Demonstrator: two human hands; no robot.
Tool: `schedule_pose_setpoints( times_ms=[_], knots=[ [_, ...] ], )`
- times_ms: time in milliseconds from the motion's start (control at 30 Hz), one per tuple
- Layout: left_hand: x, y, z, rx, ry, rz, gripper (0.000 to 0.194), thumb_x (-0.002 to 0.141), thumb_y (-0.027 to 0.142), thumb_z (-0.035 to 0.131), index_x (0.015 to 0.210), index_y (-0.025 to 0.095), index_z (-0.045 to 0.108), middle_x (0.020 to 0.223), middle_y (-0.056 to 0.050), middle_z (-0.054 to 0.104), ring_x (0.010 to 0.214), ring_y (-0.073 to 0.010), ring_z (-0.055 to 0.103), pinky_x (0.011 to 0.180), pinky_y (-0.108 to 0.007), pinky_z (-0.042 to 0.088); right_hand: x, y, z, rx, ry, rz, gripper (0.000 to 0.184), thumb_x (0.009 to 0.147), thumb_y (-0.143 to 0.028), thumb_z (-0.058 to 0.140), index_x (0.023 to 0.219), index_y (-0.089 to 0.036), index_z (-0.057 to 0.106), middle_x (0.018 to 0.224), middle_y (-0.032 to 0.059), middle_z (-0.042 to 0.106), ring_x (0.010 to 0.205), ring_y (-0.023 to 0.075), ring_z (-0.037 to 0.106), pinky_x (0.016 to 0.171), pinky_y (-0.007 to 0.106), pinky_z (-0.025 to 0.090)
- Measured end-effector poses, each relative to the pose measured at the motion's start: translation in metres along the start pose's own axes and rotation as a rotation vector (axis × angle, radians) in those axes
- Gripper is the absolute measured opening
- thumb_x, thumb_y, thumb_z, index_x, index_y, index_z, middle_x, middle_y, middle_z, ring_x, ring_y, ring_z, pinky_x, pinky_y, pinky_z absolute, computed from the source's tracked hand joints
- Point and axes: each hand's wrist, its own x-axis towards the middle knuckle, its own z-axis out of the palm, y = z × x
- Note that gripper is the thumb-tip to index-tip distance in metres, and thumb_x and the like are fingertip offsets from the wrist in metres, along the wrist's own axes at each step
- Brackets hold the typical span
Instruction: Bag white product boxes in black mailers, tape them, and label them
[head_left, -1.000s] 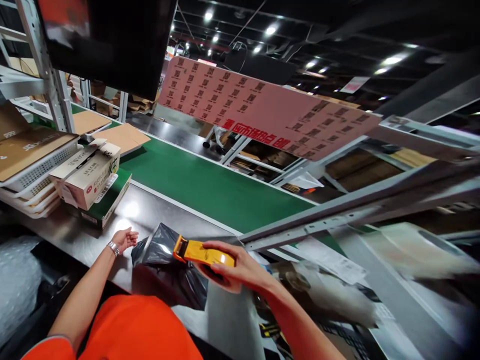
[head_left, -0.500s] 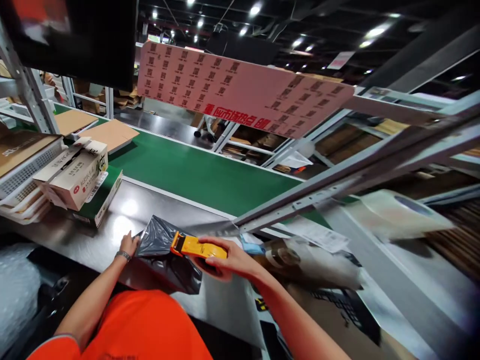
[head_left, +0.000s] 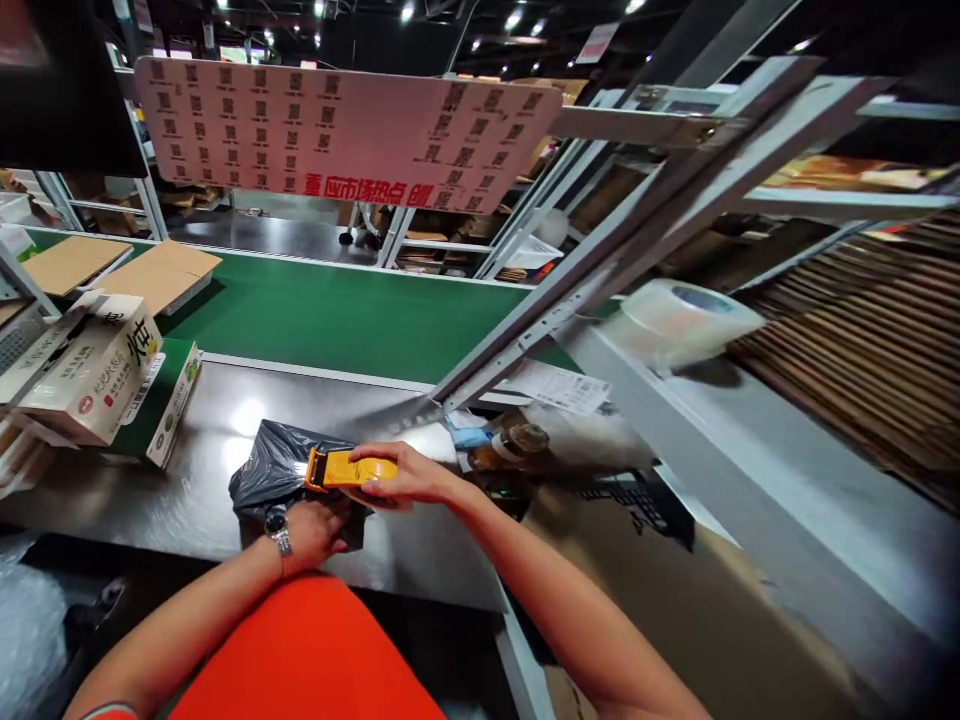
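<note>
A dark grey plastic mailer bag lies crumpled on the steel worktop. My right hand is wrapped round a yellow handheld scanner, held flat just above the bag's right part. My left hand, with a wristwatch, rests on the bag's near edge with fingers curled onto the plastic, directly under the scanner.
Stacked cartons sit on a green box at the worktop's left. A green conveyor belt runs behind, carrying flat cardboard boxes. A slanted metal frame bar, a tape roll and papers lie to the right. A pink code board hangs overhead.
My left hand came from the bag's far left corner to its near edge under the scanner. The view swung right and down; the right hand kept the scanner over the bag.
</note>
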Motion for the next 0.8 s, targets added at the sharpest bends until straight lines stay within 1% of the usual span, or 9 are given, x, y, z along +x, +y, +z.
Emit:
schedule_pose_setpoints(
  times_ms=[133,300,367,400,500,567,633,700,800],
  knots=[
    [-0.004,-0.018,-0.011,0.133,0.001,0.012,0.047,0.091,0.028,0.078,0.138,0.028,0.081,0.166,-0.017,0.063,0.165,-0.0433,0.047,0.144,-0.063,0.028,-0.039,0.036,-0.016,0.061,0.042,0.093,0.06,0.069,-0.044,0.094,0.123,-0.021,0.083,0.104,0.005,0.084,0.081,0.0203,0.077,0.071,0.028,0.062],
    [-0.037,-0.036,-0.03,0.317,-0.077,0.042,0.054,0.097,0.031,0.075,0.151,0.029,0.074,0.168,-0.014,0.061,0.163,-0.0386,0.052,0.142,-0.064,0.036,-0.086,0.089,-0.03,0.073,0.137,0.179,0.054,0.065,-0.038,0.09,0.115,-0.019,0.085,0.086,0.0014,0.08,0.068,0.0163,0.068,0.059,0.024,0.052],
    [-0.056,-0.054,-0.045,0.477,0.062,0.065,0.055,0.1,0.039,0.075,0.153,0.026,0.073,0.168,-0.018,0.062,0.162,-0.04,0.054,0.139,-0.066,0.038,-0.094,0.108,-0.028,0.072,0.179,0.162,0.052,0.066,-0.038,0.088,0.114,-0.019,0.087,0.084,0.001,0.079,0.066,0.016,0.066,0.059,0.025,0.051],
    [-0.065,-0.065,-0.055,0.569,0.193,0.065,0.058,0.098,0.043,0.078,0.153,0.025,0.072,0.169,-0.02,0.06,0.164,-0.0426,0.05,0.138,-0.069,0.037,-0.095,0.117,-0.026,0.059,0.207,0.147,0.052,0.065,-0.039,0.088,0.113,-0.019,0.088,0.086,0.0018,0.08,0.067,0.0166,0.066,0.061,0.026,0.052],
    [-0.078,-0.094,-0.084,0.725,0.456,0.051,0.086,0.08,0.053,0.095,0.157,0.023,0.069,0.182,-0.025,0.04,0.168,-0.0551,0.036,0.132,-0.075,0.041,-0.091,0.144,-0.021,0.021,0.315,0.087,0.05,0.06,-0.039,0.091,0.106,-0.019,0.091,0.097,0.0062,0.084,0.08,0.0222,0.073,0.072,0.031,0.059],
    [-0.072,-0.102,-0.1,0.688,0.438,0.002,0.09,0.078,0.05,0.095,0.161,0.028,0.066,0.188,-0.022,0.026,0.163,-0.0562,0.044,0.123,-0.07,0.055,-0.085,0.161,-0.021,0.035,0.382,0.053,0.051,0.057,-0.04,0.092,0.103,-0.018,0.092,0.102,0.0081,0.085,0.087,0.0253,0.075,0.078,0.034,0.061],
    [-0.057,-0.096,-0.113,0.633,0.362,-0.099,0.087,0.081,0.049,0.091,0.162,0.036,0.064,0.19,-0.016,0.024,0.15,-0.0538,0.062,0.109,-0.062,0.066,-0.078,0.175,-0.026,0.08,0.43,0.056,0.052,0.055,-0.043,0.093,0.101,-0.019,0.092,0.099,0.0074,0.085,0.086,0.0257,0.076,0.078,0.035,0.061],
    [-0.034,-0.078,-0.127,0.617,0.3,-0.208,0.087,0.08,0.053,0.09,0.162,0.04,0.064,0.19,-0.013,0.026,0.139,-0.0533,0.071,0.103,-0.061,0.068,-0.069,0.183,-0.034,0.154,0.47,0.076,0.054,0.053,-0.045,0.095,0.1,-0.019,0.092,0.095,0.0059,0.085,0.085,0.0254,0.075,0.078,0.035,0.062],
    [0.018,-0.04,-0.156,0.585,0.251,-0.266,0.089,0.077,0.058,0.092,0.159,0.035,0.066,0.187,-0.012,0.034,0.139,-0.0511,0.071,0.111,-0.061,0.064,-0.049,0.188,-0.045,0.374,0.562,0.091,0.061,0.052,-0.045,0.098,0.107,-0.018,0.09,0.097,0.0055,0.086,0.085,0.0239,0.075,0.076,0.034,0.063]
  ],
)
